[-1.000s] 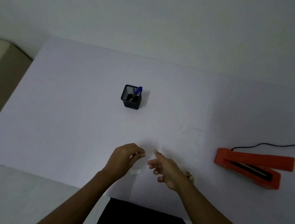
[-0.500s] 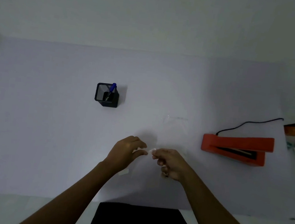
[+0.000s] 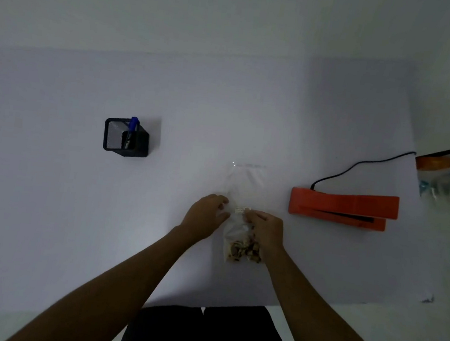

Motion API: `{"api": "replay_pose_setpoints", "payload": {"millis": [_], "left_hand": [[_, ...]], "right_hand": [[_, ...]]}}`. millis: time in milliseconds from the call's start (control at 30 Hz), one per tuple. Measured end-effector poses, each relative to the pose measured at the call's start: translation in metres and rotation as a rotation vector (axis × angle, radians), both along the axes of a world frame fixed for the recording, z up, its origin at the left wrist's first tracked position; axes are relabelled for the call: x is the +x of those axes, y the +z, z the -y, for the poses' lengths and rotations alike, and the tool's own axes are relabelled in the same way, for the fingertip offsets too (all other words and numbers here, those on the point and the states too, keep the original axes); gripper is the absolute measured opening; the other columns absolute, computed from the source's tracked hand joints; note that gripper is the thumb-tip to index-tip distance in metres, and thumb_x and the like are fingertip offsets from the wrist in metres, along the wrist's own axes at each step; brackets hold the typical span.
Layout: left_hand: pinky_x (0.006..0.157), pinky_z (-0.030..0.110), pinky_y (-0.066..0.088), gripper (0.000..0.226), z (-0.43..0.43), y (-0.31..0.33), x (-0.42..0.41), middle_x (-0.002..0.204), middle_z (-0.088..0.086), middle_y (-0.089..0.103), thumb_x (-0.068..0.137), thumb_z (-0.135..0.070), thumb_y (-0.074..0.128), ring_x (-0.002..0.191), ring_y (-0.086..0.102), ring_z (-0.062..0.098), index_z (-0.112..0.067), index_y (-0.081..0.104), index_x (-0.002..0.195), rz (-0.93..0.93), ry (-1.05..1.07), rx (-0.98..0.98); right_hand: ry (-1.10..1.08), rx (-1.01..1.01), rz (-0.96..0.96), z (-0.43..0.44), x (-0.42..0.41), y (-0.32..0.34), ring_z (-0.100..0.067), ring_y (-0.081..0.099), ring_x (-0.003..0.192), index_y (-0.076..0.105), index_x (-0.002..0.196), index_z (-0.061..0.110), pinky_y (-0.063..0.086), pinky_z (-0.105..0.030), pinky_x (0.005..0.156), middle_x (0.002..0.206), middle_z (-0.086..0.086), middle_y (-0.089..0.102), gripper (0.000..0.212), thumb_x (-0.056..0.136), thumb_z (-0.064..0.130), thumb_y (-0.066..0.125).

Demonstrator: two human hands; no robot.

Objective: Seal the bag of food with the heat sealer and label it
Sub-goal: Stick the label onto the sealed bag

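1. A thin, clear plastic bag [image 3: 244, 189] lies flat on the smooth white tabletop [image 3: 46, 206], near the middle of its near edge. Brown, crumbly food pieces [image 3: 245, 252] are bunched at its near end.
2. A small white rectangular label [image 3: 242, 209] sits across the bag's middle.
3. The left hand [image 3: 206, 213], fingers curled, pinches the bag's left edge beside the label.
4. The right hand [image 3: 266, 228], fingers bent, pinches the label's right end.
5. The orange, wedge-shaped heat sealer [image 3: 343, 207] lies toward the right edge; a square black mesh pen holder [image 3: 125, 138] stands well to the left.

Orange-red sealer [image 3: 343, 206] at 3 o'clock, black cord [image 3: 382, 159]. Black mesh holder [image 3: 137, 146] at 10 o'clock, blue pen [image 3: 133, 123]. Clear bag [image 3: 245, 181], brown food [image 3: 245, 251], white label [image 3: 242, 209].
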State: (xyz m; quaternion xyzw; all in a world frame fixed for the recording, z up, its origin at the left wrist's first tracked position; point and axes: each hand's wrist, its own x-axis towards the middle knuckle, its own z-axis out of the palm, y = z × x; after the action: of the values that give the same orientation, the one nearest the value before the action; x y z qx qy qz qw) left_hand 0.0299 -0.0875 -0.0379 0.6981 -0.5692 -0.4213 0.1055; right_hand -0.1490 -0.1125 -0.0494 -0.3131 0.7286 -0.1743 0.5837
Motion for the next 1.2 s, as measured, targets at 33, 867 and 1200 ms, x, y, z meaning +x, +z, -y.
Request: {"api": "replay_pose_setpoints", "payload": {"millis": [33,867,1200], "left_hand": [[0.078,0.021,0.039,0.035,0.002,-0.002,-0.003,0.106,0.002,0.062,0.090,-0.030,0.063,0.093,0.057,0.016,-0.014,0.059,0.121,0.002,0.011,0.020],[0.072,0.039,0.054,0.046,0.027,-0.016,-0.038,0.099,0.008,0.064,0.082,-0.049,0.068,0.091,0.062,0.027,-0.012,0.049,0.102,0.247,0.209,0.081],[0.066,0.038,0.054,0.049,0.029,-0.020,-0.037,0.094,0.007,0.066,0.079,-0.054,0.069,0.084,0.064,0.026,-0.013,0.049,0.098,0.244,0.236,0.089]], "right_hand": [[-0.006,0.001,0.008,-0.001,0.000,-0.003,-0.016,0.072,0.072,0.080,0.087,0.013,0.058,-0.033,0.070,0.078,-0.001,0.077,0.014,0.081,0.024,0.076],[0.231,-0.307,-0.286,-0.002,0.013,-0.007,-0.015,0.064,0.087,0.068,0.097,0.018,0.053,-0.026,0.072,0.089,0.004,0.067,0.022,0.082,0.034,0.071],[0.234,-0.360,-0.627,0.001,0.018,-0.017,-0.021,0.050,0.108,0.049,0.115,0.019,0.044,-0.039,0.084,0.115,-0.001,0.055,0.070,0.066,0.063,0.074]]}}
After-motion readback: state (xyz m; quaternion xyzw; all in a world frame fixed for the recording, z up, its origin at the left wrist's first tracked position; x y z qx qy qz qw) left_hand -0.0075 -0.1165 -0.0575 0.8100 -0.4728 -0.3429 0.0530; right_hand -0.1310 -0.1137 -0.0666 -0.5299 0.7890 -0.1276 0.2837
